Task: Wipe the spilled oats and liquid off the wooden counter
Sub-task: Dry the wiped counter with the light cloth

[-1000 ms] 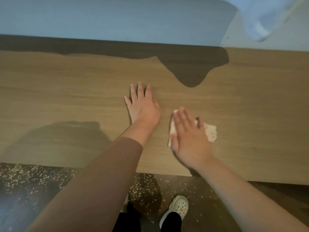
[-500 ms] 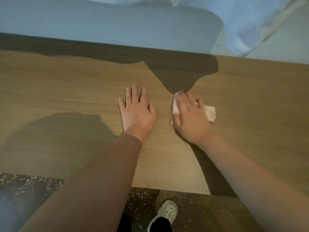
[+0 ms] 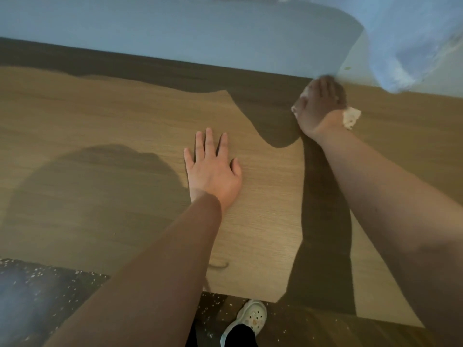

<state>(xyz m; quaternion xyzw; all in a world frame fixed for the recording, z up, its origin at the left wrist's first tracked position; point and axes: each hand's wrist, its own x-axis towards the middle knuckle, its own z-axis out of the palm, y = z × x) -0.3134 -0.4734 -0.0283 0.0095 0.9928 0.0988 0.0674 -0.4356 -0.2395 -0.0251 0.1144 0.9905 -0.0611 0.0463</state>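
Covering a crumpled paper towel at the wooden counter's far edge by the wall, the right hand pressed or perhaps gripped it; shadow hid which. The left hand lay flat and empty, nearer the person, where the rest of the counter lay.

A crumpled off-white wipe is pressed onto the light-brown wood-grain counter near its far edge. It is mostly covered by the right hand, and only ragged ends are seen at either side. Small pale oat flakes are scattered over the dark floor below the counter's near edge.
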